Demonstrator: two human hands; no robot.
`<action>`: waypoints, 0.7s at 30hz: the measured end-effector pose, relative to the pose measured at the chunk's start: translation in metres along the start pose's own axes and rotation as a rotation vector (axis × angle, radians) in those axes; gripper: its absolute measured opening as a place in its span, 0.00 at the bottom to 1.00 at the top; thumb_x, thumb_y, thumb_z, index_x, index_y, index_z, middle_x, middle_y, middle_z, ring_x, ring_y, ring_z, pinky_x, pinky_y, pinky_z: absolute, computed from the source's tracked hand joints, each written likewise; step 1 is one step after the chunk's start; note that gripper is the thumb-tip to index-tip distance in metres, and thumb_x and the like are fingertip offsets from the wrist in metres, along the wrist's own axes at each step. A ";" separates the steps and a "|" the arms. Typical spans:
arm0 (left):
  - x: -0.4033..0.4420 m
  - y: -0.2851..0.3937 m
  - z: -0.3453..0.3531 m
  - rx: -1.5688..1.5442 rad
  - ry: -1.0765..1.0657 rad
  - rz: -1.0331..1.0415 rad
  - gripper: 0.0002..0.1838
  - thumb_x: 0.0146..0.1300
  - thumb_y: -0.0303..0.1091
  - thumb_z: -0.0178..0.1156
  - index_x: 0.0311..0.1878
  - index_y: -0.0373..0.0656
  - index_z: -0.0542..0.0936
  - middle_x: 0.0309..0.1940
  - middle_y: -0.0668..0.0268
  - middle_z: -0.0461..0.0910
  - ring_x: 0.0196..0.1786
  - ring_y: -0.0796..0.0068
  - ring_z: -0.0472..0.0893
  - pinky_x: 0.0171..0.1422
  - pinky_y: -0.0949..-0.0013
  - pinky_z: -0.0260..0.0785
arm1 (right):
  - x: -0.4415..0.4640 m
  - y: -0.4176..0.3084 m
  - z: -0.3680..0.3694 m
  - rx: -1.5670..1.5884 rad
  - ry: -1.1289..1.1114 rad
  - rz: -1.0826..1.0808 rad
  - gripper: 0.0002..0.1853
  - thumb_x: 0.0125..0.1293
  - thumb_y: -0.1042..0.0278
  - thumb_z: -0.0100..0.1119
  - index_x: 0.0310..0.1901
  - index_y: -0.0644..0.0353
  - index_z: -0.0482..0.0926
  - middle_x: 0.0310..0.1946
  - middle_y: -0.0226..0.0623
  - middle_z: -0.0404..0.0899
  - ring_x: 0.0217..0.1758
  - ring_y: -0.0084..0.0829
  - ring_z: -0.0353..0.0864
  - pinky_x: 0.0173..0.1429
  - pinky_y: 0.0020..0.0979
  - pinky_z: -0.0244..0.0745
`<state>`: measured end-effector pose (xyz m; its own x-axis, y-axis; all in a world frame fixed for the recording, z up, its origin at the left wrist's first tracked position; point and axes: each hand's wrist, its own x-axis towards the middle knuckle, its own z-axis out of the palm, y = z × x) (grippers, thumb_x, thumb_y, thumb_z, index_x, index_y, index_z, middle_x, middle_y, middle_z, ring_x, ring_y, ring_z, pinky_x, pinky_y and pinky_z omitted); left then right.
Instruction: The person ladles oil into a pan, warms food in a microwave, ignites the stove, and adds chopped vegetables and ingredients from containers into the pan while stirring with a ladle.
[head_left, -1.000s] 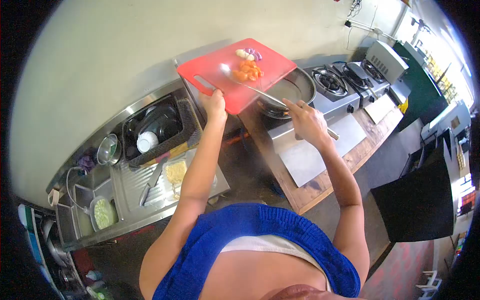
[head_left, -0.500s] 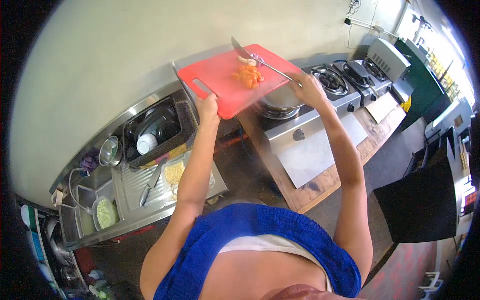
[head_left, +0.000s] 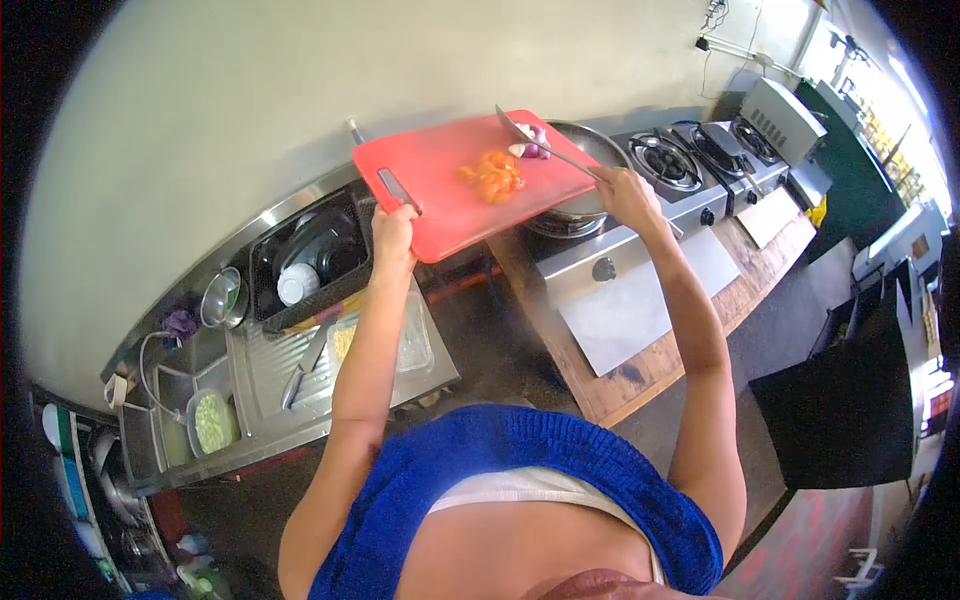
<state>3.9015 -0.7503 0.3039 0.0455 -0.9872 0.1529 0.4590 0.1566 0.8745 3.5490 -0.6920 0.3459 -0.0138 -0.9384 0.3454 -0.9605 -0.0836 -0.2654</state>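
My left hand (head_left: pixel 394 236) is closed on the near-left corner of a red cutting board (head_left: pixel 450 215), beside its handle slot. On the board lie chopped orange-red pieces (head_left: pixel 495 178) that look like tomato. Closer to its right edge sit purple onion (head_left: pixel 538 142) and white pieces resembling garlic. Closed around the handle of a long metal spatula (head_left: pixel 552 149) is my right hand (head_left: pixel 630 198). The spatula's blade is over the board's far edge, near the onion. A metal pan (head_left: pixel 597 150) on the stove is partly hidden beneath the board.
Gas burners (head_left: pixel 664 162) continue to the right on a wooden table (head_left: pixel 610 400). At left, a steel sink counter (head_left: pixel 270 350) carries a knife (head_left: pixel 308 365), a clear plastic tray (head_left: pixel 413 338) and a black dish rack (head_left: pixel 262 270). A bowl of pale green pieces (head_left: pixel 212 420) stands in the sink.
The board has moved down and a little left in view, exposing the pan's far side. The spatula has shifted right and down, its blade now close to the onion.
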 end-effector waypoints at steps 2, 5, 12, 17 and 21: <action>-0.002 0.001 -0.005 0.004 0.060 0.011 0.15 0.44 0.16 0.48 0.38 0.42 0.69 0.29 0.65 0.73 0.32 0.71 0.75 0.38 0.67 0.69 | -0.006 0.013 0.013 0.020 0.043 0.007 0.16 0.63 0.63 0.50 0.51 0.53 0.79 0.40 0.52 0.80 0.45 0.53 0.79 0.48 0.47 0.74; -0.001 0.003 -0.018 -0.004 0.062 0.008 0.15 0.44 0.16 0.48 0.36 0.43 0.67 0.30 0.64 0.72 0.32 0.70 0.75 0.38 0.67 0.69 | -0.013 0.027 0.021 0.049 0.109 0.018 0.16 0.62 0.64 0.54 0.51 0.54 0.80 0.40 0.51 0.80 0.45 0.51 0.79 0.49 0.44 0.74; 0.000 0.007 -0.049 0.031 0.090 0.021 0.15 0.42 0.17 0.50 0.35 0.44 0.68 0.30 0.63 0.74 0.34 0.69 0.76 0.41 0.68 0.70 | -0.029 0.049 0.029 0.038 0.110 0.144 0.16 0.63 0.66 0.54 0.52 0.55 0.80 0.44 0.51 0.80 0.48 0.50 0.79 0.52 0.42 0.73; 0.002 0.015 -0.045 0.028 0.074 0.027 0.15 0.43 0.17 0.51 0.37 0.43 0.67 0.31 0.62 0.75 0.34 0.69 0.76 0.41 0.67 0.71 | -0.035 0.000 0.016 0.195 0.228 0.047 0.16 0.62 0.67 0.54 0.52 0.57 0.79 0.46 0.52 0.80 0.50 0.50 0.79 0.53 0.41 0.73; 0.003 0.016 -0.040 0.052 0.049 0.026 0.15 0.44 0.17 0.51 0.38 0.42 0.67 0.31 0.62 0.75 0.34 0.70 0.77 0.40 0.68 0.71 | -0.037 -0.034 0.016 0.247 0.191 -0.139 0.16 0.63 0.68 0.54 0.53 0.56 0.79 0.47 0.51 0.79 0.51 0.51 0.78 0.55 0.42 0.72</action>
<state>3.9447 -0.7515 0.2998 0.1010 -0.9829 0.1539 0.4106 0.1821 0.8935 3.5862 -0.6599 0.3280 0.0383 -0.8342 0.5502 -0.8606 -0.3073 -0.4060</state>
